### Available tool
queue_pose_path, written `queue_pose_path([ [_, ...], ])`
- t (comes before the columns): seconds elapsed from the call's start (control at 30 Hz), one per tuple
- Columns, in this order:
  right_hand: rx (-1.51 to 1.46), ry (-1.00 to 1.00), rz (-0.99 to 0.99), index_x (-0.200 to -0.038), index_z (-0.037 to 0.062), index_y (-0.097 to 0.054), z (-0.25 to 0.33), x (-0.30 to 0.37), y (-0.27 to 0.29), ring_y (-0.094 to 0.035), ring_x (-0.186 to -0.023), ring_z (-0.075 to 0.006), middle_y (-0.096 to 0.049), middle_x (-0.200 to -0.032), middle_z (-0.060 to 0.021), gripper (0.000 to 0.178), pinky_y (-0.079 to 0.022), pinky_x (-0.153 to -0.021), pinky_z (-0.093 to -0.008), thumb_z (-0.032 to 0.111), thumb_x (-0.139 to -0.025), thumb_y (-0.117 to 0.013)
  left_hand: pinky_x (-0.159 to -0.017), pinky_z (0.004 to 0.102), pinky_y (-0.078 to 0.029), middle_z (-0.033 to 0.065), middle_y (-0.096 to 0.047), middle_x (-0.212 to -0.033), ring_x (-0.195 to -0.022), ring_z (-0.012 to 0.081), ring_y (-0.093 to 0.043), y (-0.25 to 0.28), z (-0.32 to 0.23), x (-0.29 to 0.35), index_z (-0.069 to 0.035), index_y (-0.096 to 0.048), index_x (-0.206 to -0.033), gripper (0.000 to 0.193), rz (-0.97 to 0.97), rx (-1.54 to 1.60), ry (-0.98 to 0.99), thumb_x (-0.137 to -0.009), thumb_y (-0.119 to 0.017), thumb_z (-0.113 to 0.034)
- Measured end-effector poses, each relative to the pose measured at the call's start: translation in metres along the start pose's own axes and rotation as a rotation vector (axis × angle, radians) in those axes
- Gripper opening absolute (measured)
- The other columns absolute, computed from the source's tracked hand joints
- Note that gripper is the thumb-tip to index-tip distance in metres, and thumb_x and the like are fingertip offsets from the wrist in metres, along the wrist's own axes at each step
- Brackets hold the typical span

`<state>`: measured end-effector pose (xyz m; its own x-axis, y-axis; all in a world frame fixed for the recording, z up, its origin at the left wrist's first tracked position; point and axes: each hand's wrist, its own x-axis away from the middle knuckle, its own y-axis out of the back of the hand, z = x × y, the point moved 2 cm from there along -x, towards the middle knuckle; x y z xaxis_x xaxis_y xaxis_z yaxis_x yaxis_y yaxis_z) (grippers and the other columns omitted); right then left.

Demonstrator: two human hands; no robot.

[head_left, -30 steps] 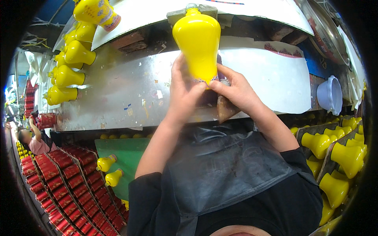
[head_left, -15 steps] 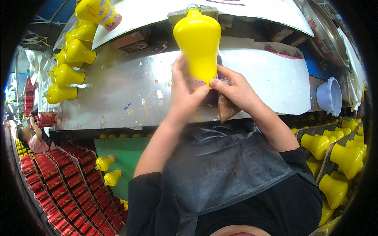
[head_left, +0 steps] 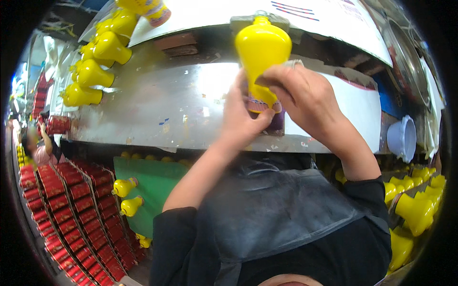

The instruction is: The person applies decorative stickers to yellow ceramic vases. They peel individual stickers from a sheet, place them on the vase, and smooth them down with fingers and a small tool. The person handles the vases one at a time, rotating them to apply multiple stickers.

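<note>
A glossy yellow vase-shaped bottle [head_left: 263, 45] lies in front of me, its neck pointing away and resting at a grey block [head_left: 238, 24]. A patterned band [head_left: 260, 103] runs round its base end. My left hand [head_left: 243, 107] grips that base from the left, thumb along the bottom edge. Over the bottle's right side, my right hand [head_left: 305, 90] is bent with curled, closed fingers near the lower body. Its fingertips are partly hidden, so I cannot make out what they hold. A small pale object [head_left: 294, 63] shows just behind its knuckles.
Several yellow bottles [head_left: 95, 74] stand along the bench's left end. White sheets [head_left: 355, 100] lie on the right of the metal bench [head_left: 167, 95], beside a pale blue bucket [head_left: 401, 138]. Red cylinders [head_left: 62, 200] fill racks at lower left; more yellow bottles [head_left: 415, 212] sit at right. A person [head_left: 43, 148] works far left.
My right hand has left the bottle's base and risen over its right side, fingers curling. My left hand stays at the base, where more of the patterned band shows. The view has shifted slightly.
</note>
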<state>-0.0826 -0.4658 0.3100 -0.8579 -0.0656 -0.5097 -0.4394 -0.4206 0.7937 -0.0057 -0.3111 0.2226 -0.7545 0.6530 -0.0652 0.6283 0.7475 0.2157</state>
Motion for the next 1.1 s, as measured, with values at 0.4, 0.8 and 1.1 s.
queue_pose_path([
  [0.4,0.097,0.176,0.204,-0.115,0.0071,-0.069,0.024,-0.018,0.006,-0.065,-0.072,-0.0305,-0.062,-0.081,-0.0139,0.034,-0.052,-0.063,-0.0415,0.002,-0.082,-0.073,-0.116,0.0474,-0.040,0.0248,-0.048,-0.148,-0.138,0.0416,-0.048,-0.009,0.011,0.013,-0.002,-0.033,-0.155,0.088,-0.187,-0.230,-0.223,-0.085,-0.081,-0.026],
  [0.8,-0.075,0.087,0.057,-0.116,0.0057,-0.068,-0.008,0.011,0.006,-0.075,-0.083,-0.0324,-0.074,-0.095,-0.0181,0.032,-0.059,-0.073,-0.0381,0.004,-0.086,-0.078,-0.120,0.0493,-0.035,0.0284,-0.035,-0.156,-0.142,0.0456,-0.040,-0.026,0.004,0.072,-0.001,-0.033,-0.157,0.086,-0.168,-0.571,-0.324,-0.085,-0.077,-0.016],
  [1.1,-0.135,-0.145,0.214,-0.119,0.0049,-0.061,-0.007,0.020,-0.002,-0.077,-0.089,-0.0336,-0.076,-0.099,-0.0192,0.033,-0.060,-0.081,-0.0389,0.004,-0.089,-0.073,-0.117,0.0497,-0.039,0.0301,-0.038,-0.152,-0.139,0.0466,-0.044,-0.023,0.006,0.072,-0.007,-0.040,-0.155,0.078,-0.163,-0.627,-0.391,-0.085,-0.075,-0.013],
])
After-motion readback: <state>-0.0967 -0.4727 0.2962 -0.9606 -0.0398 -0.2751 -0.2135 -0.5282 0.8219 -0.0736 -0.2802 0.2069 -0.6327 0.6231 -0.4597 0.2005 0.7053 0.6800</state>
